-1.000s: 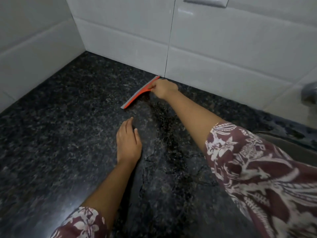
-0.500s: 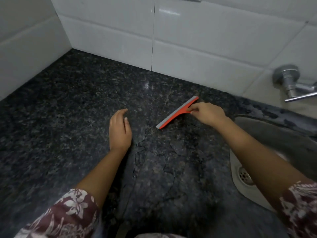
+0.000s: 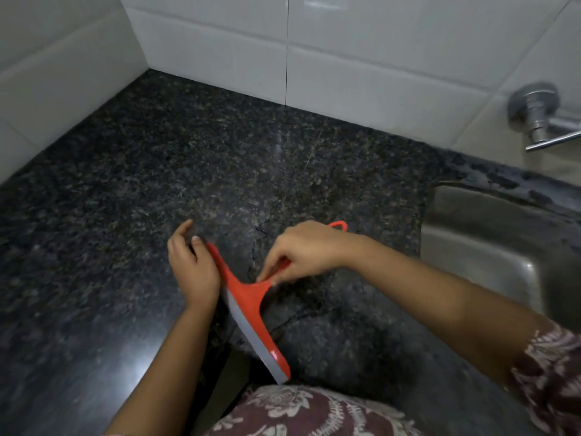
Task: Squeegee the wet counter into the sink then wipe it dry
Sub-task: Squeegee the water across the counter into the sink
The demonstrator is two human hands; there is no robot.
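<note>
White tiles back a dark speckled desk [image 3: 157,190] where the right hand [image 3: 309,250] pinches the orange squeegee [image 3: 248,313] by its handle, blade angled apparently toward the sink [image 3: 490,256], beside the left hand's [image 3: 193,269] open, empty grip.

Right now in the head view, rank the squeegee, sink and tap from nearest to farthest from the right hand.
1. Squeegee: in contact, pinched at its handle by the right hand, blade toward the counter's near edge.
2. Sink: to the right of the hand, sunk into the counter.
3. Tap: farthest, on the tiled wall, upper right.
</note>
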